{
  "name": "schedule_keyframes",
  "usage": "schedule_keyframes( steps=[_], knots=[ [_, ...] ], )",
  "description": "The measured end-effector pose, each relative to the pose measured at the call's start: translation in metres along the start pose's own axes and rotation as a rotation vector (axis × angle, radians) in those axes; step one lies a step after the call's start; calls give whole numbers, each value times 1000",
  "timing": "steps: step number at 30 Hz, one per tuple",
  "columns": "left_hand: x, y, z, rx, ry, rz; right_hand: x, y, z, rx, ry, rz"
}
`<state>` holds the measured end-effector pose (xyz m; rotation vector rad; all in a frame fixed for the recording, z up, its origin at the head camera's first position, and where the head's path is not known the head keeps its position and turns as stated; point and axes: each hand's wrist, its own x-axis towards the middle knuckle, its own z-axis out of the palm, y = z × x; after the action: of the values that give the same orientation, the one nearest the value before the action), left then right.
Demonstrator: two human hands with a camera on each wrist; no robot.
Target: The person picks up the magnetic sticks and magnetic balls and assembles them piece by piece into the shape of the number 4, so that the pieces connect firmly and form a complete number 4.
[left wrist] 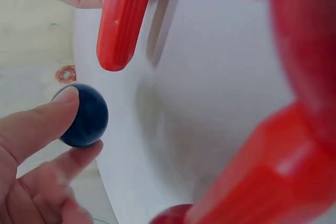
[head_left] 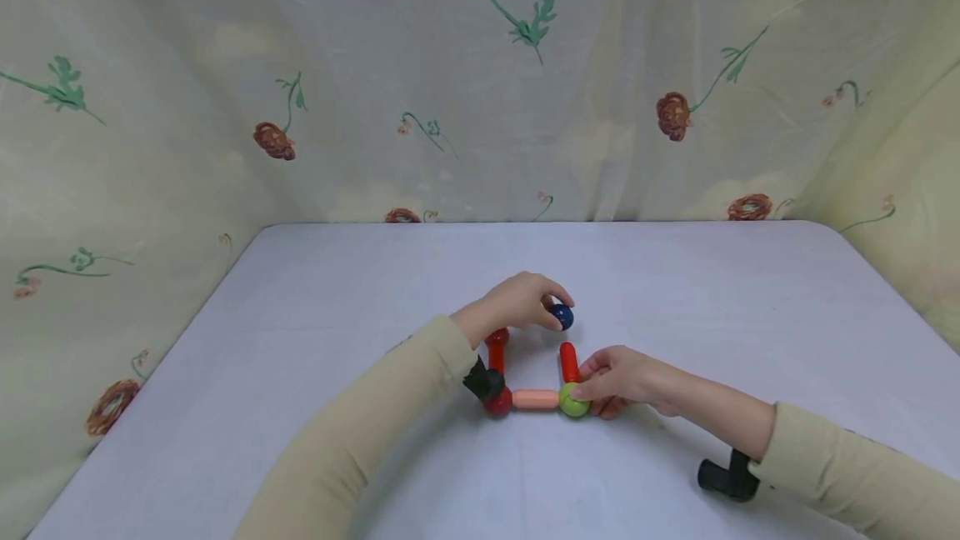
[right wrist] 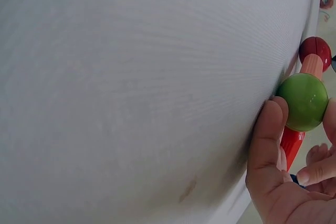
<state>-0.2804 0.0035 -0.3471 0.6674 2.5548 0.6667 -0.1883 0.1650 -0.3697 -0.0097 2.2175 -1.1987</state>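
Observation:
Between thumb and fingertips, my left hand (head_left: 522,300) pinches a dark blue ball (head_left: 562,317) (left wrist: 90,116). The ball is held just beyond the free end of a red rod (head_left: 569,362) (left wrist: 123,30), with a gap between them. My right hand (head_left: 622,379) (right wrist: 275,177) grips a green ball (head_left: 573,401) (right wrist: 303,102), from which that rod extends. A pink rod (head_left: 535,399) joins the green ball to a red ball (head_left: 498,403) (right wrist: 315,52). Another red rod (head_left: 496,358) runs from there to a second red ball (head_left: 498,337), partly hidden by the left wrist.
All the pieces are on a white-covered table (head_left: 360,290). A flower-printed curtain (head_left: 337,73) hangs behind and along the sides. Each wrist carries a black camera, such as the right wrist's camera (head_left: 731,477).

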Motion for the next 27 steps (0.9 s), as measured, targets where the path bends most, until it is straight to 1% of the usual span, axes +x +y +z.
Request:
schedule_keyframes(
  steps=[2, 6, 8, 12, 18, 20, 23, 27],
  knots=[
    [2, 2, 0, 6, -30, 17, 0, 0, 0, 4, -2, -1],
    [5, 5, -1, 18, -83, 26, 0, 0, 0, 11, -5, -1],
    [6, 6, -1, 34, -98, 28, 1, 0, 0, 10, -5, 0],
    [9, 5, -1, 65, -129, 44, 1, 0, 1, 4, -5, 1],
    [13, 0, 1, 47, -192, 61, 0, 1, 0, 2, -22, -12],
    [14, -1, 2, 46, -206, 71, 0, 1, 0, 4, -17, -6],
    [15, -2, 2, 54, -208, 87, 1, 1, -1, 4, -12, -1],
    [15, 0, 2, 66, -215, 99, 1, 1, -1, 4, -14, -4]
  ],
)
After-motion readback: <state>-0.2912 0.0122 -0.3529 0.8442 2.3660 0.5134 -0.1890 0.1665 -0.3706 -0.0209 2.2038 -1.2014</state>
